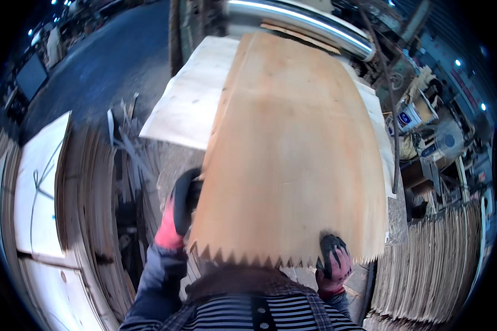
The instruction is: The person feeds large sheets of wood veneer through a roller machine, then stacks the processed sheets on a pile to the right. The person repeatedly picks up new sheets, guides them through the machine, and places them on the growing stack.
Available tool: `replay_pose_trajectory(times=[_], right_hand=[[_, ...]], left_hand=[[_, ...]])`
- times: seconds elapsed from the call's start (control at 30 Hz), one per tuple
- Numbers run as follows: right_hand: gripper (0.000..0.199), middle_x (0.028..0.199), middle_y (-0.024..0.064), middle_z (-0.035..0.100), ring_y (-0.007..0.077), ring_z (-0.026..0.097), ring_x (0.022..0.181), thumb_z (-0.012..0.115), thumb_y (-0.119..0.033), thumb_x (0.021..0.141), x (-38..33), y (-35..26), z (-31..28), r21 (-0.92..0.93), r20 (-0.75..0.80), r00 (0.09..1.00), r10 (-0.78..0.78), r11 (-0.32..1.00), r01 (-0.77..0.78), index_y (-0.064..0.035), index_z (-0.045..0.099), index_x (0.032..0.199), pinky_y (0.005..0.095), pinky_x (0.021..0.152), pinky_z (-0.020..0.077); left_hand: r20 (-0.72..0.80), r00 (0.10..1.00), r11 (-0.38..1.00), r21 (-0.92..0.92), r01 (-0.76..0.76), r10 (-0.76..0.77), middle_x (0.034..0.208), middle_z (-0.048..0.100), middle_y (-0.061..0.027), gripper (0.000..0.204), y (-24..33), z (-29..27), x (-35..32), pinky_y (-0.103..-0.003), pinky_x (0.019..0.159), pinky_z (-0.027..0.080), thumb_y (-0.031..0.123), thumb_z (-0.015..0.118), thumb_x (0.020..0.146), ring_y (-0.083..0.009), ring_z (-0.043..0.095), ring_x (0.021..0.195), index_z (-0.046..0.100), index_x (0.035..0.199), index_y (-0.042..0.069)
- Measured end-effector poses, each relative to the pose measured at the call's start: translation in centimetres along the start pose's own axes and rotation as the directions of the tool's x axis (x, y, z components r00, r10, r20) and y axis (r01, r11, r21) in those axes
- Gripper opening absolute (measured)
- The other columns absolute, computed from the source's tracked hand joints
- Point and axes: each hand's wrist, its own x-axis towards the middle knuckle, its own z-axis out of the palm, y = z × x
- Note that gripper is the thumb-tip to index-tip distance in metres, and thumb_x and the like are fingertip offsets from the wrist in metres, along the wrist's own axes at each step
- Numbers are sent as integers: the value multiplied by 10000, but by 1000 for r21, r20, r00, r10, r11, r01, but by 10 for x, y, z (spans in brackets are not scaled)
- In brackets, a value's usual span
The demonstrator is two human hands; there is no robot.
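Observation:
A long tan sheet of wood veneer (287,149) stretches away from me, its near edge cut in jagged teeth. At its left edge, close to the near corner, is my left hand (183,207) in a pink and black work glove, closed on the edge with its fingertips hidden. My right hand (333,262), gloved alike, grips the toothed near edge toward the right, its fingers bent on top of the sheet. Paler veneer (190,91) lies beneath, showing on both sides. The far end of the tan sheet reaches a metal roller (303,22).
Stacked veneer sheets (38,198) stand at the left, with splintered strips (132,149) beside them. Another thick stack (425,265) is at the lower right. A thin dark rod (391,110) runs along the right side. White buckets (411,117) and clutter stand farther right.

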Motion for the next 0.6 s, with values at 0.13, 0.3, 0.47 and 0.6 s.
replay_pose_trajectory(times=[0.13,0.3,0.47,0.6], right_hand=[[513,1010,116,546,321,514,943,685,-181,487,76,20,18,-20,135,989,-52,998,56,-97,590,984,449,844,394],[525,1038,90,541,280,515,955,687,-202,530,149,78,84,-54,72,993,-93,994,97,-122,571,1035,417,847,398],[462,1118,40,518,252,491,1025,639,-254,647,212,134,146,-80,6,999,-45,996,45,-185,540,1093,399,898,375],[474,1205,119,448,300,369,1155,587,-292,725,255,153,200,-139,162,986,33,990,-11,-111,482,1151,416,997,247]], left_hand=[[-156,979,846,498,191,-129,1287,321,-227,598,-155,32,-94,-410,958,308,147,559,782,-389,318,1177,270,1290,27],[-117,873,842,229,488,-474,1264,363,-201,545,-109,37,-77,-372,966,301,133,549,777,-348,361,1153,327,1263,23],[-54,963,897,352,267,-265,1245,386,-199,488,-66,31,-67,-342,964,304,56,547,774,-311,378,1154,375,1227,7],[9,816,778,-298,554,-578,1225,443,-137,463,-38,37,-55,-280,925,334,46,532,807,-175,427,1114,370,1234,-24]])
